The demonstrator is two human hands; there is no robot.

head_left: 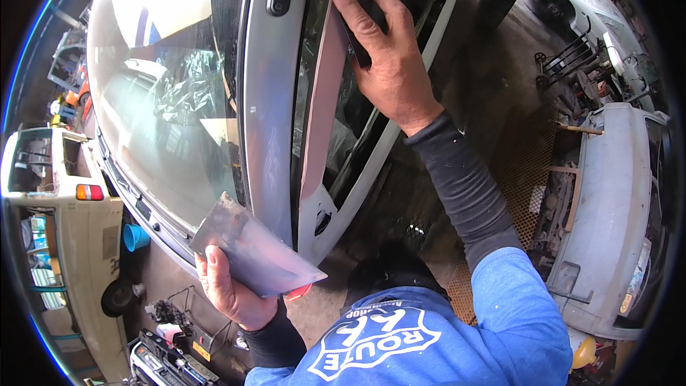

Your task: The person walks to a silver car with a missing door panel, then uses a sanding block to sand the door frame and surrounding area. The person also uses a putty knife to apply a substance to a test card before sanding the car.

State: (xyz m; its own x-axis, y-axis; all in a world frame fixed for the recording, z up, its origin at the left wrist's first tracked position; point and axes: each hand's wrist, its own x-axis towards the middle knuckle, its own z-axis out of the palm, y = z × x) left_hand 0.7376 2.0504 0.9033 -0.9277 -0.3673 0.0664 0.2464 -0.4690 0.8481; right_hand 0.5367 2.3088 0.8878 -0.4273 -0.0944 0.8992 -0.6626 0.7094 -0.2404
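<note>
My right hand (396,64) is closed round a dark, flat filler spreader (359,46) at the upper end of a pinkish filler-coated door frame strip (321,107). The spreader's edge meets the strip, though the fingers hide part of the contact. Lower and to the left, my left hand (236,297) grips a grey metal mixing plate (250,246), thumb on top and the other fingers underneath. Pinkish smears show on the plate, and something red peeks out under its near corner. The plate is held by the windscreen's (161,114) lower corner, beside the silver pillar (268,107).
At the left stands a beige van (78,221) with a blue bucket (136,237) by it. A grey vehicle body (600,214) and metal mesh (525,171) lie to the right. A white car (586,7) and a black trolley (564,61) stand at the far right.
</note>
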